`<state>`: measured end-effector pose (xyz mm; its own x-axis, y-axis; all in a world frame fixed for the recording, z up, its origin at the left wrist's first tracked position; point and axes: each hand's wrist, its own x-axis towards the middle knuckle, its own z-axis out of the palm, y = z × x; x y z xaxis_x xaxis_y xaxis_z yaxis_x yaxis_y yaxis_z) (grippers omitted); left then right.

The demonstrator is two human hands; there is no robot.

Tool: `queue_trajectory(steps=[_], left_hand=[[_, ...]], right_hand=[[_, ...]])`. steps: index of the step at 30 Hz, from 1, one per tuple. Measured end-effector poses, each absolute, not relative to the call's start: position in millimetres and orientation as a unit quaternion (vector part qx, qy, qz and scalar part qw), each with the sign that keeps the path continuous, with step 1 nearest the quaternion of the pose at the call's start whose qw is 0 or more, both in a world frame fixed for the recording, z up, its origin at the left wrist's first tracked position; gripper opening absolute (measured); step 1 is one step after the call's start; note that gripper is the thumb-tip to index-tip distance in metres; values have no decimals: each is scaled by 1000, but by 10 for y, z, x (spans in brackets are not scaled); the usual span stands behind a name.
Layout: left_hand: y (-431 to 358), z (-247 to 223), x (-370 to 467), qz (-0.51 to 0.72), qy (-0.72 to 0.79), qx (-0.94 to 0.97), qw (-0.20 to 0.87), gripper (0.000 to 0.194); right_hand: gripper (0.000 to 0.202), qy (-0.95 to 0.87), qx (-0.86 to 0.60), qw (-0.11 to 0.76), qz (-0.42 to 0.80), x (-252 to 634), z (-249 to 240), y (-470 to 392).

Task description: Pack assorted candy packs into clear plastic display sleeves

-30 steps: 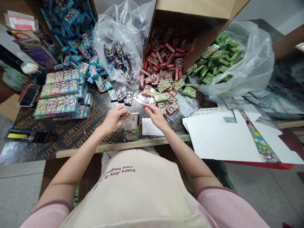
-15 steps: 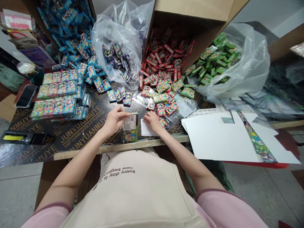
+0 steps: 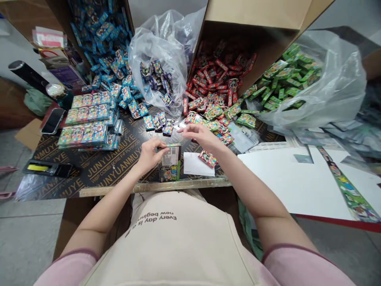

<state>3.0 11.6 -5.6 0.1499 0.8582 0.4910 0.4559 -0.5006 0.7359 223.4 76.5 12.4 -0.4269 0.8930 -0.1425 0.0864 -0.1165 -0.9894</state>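
Left hand [image 3: 151, 155]: pinching printed box [image 3: 170, 169]
Right hand [image 3: 204, 137]: fingers slightly apart
Bundled packs [image 3: 87, 112]: seemingly done, tabletop's [image 3: 98, 165] left edge
Loose packs [image 3: 212, 81]: unbundled, far edge

Indoor workspace seen from above. A dark counter [image 3: 101, 169] spans the middle of the frame, its plywood surface printed in gold with repeating diagonal lettering, including "JUNYUANMUYE". A pale tan strip [image 3: 104, 191] runs along its front edge. Pale grey wall [image 3: 141, 14] shows at top centre, and more light-coloured wall [image 3: 354, 18] fills the upper right corner. Grey tiled floor [image 3: 32, 234] with thin, straight seams is visible at lower left, with more at lower right. Under the counter, the space is dark. At right, a red edge [image 3: 336, 223] borders a work surface. Light is soft, with shadows faint.
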Motion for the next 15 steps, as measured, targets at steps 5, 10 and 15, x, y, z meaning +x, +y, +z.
queue_trajectory(steps=[5,10,15], left_hand=[[71,18,22,465,440,735,223,9],[52,14,68,475,467,710,227,9],[61,-46,155,475,515,686,198,21]], right_hand=[[23,-634,-343,199,664,1900,362,787],[22,-632,-350,179,668,1882,264,831],[22,-633,-362,196,655,1828,146,820]])
